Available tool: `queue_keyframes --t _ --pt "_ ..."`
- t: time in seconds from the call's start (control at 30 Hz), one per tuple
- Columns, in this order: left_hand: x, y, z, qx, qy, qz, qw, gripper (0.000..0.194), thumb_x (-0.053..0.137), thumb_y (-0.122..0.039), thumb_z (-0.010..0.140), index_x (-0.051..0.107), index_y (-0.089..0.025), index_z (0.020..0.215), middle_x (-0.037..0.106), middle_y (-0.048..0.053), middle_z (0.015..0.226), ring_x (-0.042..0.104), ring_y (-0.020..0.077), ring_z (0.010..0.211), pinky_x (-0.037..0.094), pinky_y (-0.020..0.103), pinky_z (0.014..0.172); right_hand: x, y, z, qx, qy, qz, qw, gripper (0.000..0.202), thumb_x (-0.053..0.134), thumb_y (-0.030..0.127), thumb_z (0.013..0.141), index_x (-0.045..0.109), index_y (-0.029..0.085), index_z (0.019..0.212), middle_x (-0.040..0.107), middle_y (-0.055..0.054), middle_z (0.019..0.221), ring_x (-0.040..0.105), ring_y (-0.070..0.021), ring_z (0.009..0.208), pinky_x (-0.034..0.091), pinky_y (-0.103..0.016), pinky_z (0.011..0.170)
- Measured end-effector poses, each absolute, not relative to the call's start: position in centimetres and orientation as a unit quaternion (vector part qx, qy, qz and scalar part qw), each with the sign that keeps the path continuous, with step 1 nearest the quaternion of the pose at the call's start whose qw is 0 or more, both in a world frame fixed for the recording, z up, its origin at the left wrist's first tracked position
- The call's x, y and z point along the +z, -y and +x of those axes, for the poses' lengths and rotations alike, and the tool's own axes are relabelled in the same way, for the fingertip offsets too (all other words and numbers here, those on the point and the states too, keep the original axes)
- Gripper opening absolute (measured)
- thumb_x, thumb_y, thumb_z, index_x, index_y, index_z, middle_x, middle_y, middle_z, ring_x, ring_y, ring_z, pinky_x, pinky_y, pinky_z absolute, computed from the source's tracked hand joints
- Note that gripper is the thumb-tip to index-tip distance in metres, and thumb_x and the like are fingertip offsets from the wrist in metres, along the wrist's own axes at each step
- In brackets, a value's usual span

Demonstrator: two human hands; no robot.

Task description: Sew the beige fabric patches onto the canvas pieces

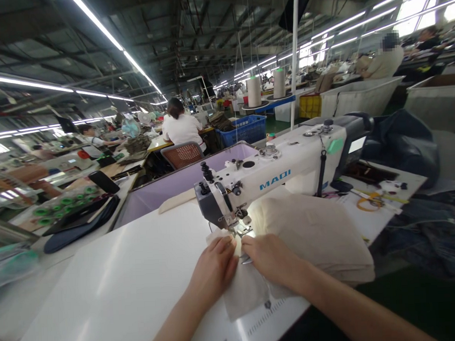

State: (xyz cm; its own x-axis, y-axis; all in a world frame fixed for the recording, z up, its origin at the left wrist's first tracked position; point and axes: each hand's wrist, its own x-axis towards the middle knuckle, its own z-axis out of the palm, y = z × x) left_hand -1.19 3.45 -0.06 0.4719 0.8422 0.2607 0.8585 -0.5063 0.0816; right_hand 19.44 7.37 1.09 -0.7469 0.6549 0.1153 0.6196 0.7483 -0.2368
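A white sewing machine (pixel 276 176) stands over the white table, its needle area lit. Just in front of the presser foot (pixel 238 231), my left hand (pixel 215 264) grips the edge of a beige piece of fabric (pixel 248 290), its fingers close together. Opposite it, my right hand (pixel 272 259) pinches the same fabric close to the needle. A small shiny metal piece (pixel 247 260) shows beneath the right fingertips; its kind is unclear. Part of the fabric hangs toward the table's front edge. To the right, a larger folded beige fabric bundle (pixel 313 232) lies against the machine and my right forearm.
A beige strip (pixel 178 200) lies behind the machine head. Yellow-handled scissors (pixel 370 202) and small tools lie at the right. Beyond the table are a lilac bin (pixel 149 196), a blue crate (pixel 244 131) and a seated person (pixel 182 124). Thread cones (pixel 253 91) stand above.
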Motion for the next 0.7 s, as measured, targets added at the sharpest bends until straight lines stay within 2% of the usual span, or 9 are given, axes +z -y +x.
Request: queue_keyframes --t 0.33,0.5,0.53,0.63,0.7 --pt "0.0 -4.3 -1.6 -0.143 0.5 -0.854 0.033 0.031 0.05 -0.024 0.098 0.064 -0.02 0.125 0.067 0.011 0.13 0.063 0.0264 0.119 0.058 0.042 0.1 1.6 -8.0 18.8 0.097 0.926 -0.353 0.094 0.018 0.054 0.011 0.097 0.07 0.017 0.092 0.073 -0.004 0.099 0.068 -0.0185 0.08 0.042 -0.027 0.063" --pt "-1.0 -2.1 -0.2 -0.099 0.542 -0.823 0.135 0.034 0.052 -0.026 0.098 0.062 -0.015 0.129 0.063 0.016 0.137 0.058 0.0328 0.127 0.054 0.051 0.103 2.0 -7.0 19.9 0.104 0.924 -0.355 0.094 0.019 0.053 0.01 0.096 0.07 0.018 0.099 0.071 -0.005 0.105 0.068 -0.0189 0.083 0.043 -0.028 0.065" --pt "-1.1 -1.2 0.3 -0.096 0.547 -0.819 0.145 0.035 0.054 -0.028 0.097 0.061 -0.016 0.129 0.062 0.016 0.139 0.058 0.0339 0.127 0.055 0.051 0.101 2.1 -6.8 20.5 0.107 0.922 -0.359 0.097 0.019 0.053 0.01 0.095 0.069 0.018 0.1 0.07 -0.005 0.106 0.068 -0.0191 0.085 0.043 -0.028 0.066" --pt "-1.5 1.4 1.7 -0.089 0.53 -0.835 0.117 0.042 0.06 -0.041 0.095 0.06 -0.022 0.133 0.064 0.013 0.137 0.063 0.0315 0.117 0.06 0.042 0.086 2.6 -6.1 23.2 0.123 0.901 -0.404 0.101 0.015 0.056 0.012 0.093 0.068 0.018 0.1 0.068 -0.005 0.108 0.067 -0.0198 0.087 0.044 -0.028 0.069" --pt "-1.5 2.4 1.9 -0.088 0.52 -0.843 0.103 0.042 0.061 -0.041 0.096 0.059 -0.025 0.135 0.066 0.011 0.133 0.065 0.0297 0.111 0.06 0.038 0.079 3.1 -5.8 25.3 0.136 0.88 -0.443 0.1 0.012 0.06 0.014 0.092 0.068 0.019 0.099 0.067 -0.004 0.108 0.066 -0.0194 0.086 0.044 -0.028 0.07"
